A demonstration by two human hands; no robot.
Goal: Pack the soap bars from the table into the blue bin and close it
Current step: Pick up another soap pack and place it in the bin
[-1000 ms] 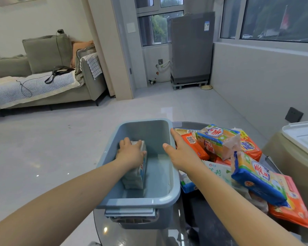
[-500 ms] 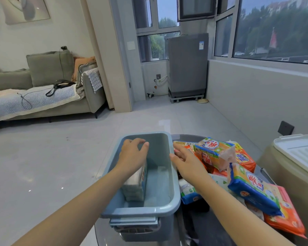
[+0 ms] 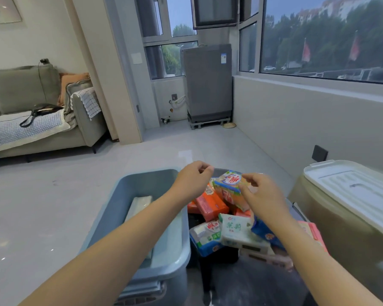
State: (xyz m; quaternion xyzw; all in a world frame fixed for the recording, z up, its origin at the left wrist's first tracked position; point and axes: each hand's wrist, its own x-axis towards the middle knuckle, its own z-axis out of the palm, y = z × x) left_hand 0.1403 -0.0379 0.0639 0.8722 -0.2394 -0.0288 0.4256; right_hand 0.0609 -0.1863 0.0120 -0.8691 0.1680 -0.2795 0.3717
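One soap bar [image 3: 139, 206] in bin [image 3: 128, 191]; rest piled on tabletop [image 3: 252, 283]. Both hands over pile: left hand [image 3: 192, 177] empty, loosely curled; right hand [image 3: 261, 195] pinching top bar [image 3: 229, 186]. Next: lift, carry left into bin.

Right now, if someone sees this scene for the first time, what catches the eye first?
First, the bright pile of soap bars heaped on the dark table, just right of the blue bin. Both hands are raised over the pile: the right hand touches the top soap pack, the left hand hovers with curled fingers. Inside the bin, one pale bar stands alone.
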